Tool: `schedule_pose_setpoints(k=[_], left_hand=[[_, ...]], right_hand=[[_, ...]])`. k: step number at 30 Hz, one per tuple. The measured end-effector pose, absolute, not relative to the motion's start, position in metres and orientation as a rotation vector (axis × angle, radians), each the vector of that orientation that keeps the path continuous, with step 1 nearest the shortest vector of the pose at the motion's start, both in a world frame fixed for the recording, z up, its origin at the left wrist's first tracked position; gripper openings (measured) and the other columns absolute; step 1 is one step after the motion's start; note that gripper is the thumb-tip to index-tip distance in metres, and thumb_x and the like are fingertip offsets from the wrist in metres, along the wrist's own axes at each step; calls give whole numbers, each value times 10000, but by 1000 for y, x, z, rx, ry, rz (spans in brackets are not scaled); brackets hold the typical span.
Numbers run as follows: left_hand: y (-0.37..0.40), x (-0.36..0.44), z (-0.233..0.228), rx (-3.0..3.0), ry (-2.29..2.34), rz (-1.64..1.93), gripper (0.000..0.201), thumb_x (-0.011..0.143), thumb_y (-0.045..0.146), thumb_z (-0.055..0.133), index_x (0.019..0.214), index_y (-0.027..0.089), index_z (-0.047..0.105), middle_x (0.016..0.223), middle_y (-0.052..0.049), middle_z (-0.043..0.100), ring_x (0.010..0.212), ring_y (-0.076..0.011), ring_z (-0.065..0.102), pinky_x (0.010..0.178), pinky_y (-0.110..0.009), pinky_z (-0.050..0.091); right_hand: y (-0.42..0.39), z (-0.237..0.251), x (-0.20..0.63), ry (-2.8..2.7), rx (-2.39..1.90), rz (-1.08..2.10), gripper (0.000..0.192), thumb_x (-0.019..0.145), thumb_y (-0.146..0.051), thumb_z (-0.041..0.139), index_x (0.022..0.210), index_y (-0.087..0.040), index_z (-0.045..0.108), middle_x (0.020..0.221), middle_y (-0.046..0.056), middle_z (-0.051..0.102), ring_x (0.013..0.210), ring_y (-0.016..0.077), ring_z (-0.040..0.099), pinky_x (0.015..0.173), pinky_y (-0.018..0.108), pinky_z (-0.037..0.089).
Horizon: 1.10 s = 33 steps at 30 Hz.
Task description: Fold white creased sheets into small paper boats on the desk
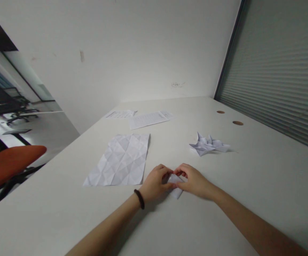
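Observation:
A small folded piece of white paper (176,192) lies on the white table between my two hands. My left hand (156,181), with a dark band on its wrist, pinches the paper from the left. From the right, my right hand (193,180) grips the same paper, its fingertips close to those of the left. Fingers cover part of the folds. To the left is a flat sheet of paper (123,160) marked by a grid of creases. Beyond my right hand sits a pointed folded-paper model (208,145).
Two printed sheets lie farther back, a nearer one (150,120) and a farther one (120,113). Two round holes (238,123) pierce the table (250,177) at the right, beside a blind-covered window (279,71). An orange chair (12,160) stands off the left edge.

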<state>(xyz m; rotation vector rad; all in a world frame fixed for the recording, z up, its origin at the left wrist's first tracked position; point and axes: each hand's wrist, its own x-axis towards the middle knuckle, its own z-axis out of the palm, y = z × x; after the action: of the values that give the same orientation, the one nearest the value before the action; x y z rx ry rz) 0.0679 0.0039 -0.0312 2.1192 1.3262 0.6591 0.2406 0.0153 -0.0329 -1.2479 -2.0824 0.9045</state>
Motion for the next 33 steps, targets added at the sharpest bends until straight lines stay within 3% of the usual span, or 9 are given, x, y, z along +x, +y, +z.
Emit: schedule_pose_setpoints(k=[9,13,22,26,30,33], left_hand=[[4,66,-31,1891,1229,747,421,700,263,634,1100,165,545,814,-20,595,683,-134,501,620,-244,393],[3,67,-30,1865,1199,818,377,760,311,581,1106,168,537,817,-20,597,655,-124,488,597,-240,384],[1,69,-24,1917,1276,968,206,743,293,608,903,163,603,759,-15,587,655,-125,492,556,-220,379],[0,67,-21,1886,1234,1032,229,746,278,606,949,173,617,723,-3,568,600,-102,468,544,-212,385],[2,66,-25,1752,1105,1066,332,753,273,587,1072,178,574,808,-22,561,624,-104,506,525,-209,435],[2,66,-28,1781,1057,1044,234,777,248,555,995,168,588,828,-30,551,656,-112,529,541,-216,478]], right_hand=[[17,-35,244,-1783,-1116,1285,295,691,-255,620,964,-161,561,864,41,618,747,156,571,632,281,464],[18,-37,241,-1684,-1097,1342,328,691,-325,631,963,-155,562,847,46,625,731,162,584,593,281,479],[12,-29,239,-1781,-1048,1126,162,716,-277,619,831,-165,603,768,17,624,674,142,558,578,261,463],[12,-27,239,-1742,-975,1034,136,691,-216,630,804,-178,566,796,16,614,781,157,572,738,287,451],[12,-30,239,-1741,-895,1160,189,685,-207,631,839,-181,524,822,10,578,788,150,567,726,272,455],[12,-30,240,-1825,-877,1034,125,719,-189,595,827,-186,530,803,8,571,766,146,561,708,269,451]])
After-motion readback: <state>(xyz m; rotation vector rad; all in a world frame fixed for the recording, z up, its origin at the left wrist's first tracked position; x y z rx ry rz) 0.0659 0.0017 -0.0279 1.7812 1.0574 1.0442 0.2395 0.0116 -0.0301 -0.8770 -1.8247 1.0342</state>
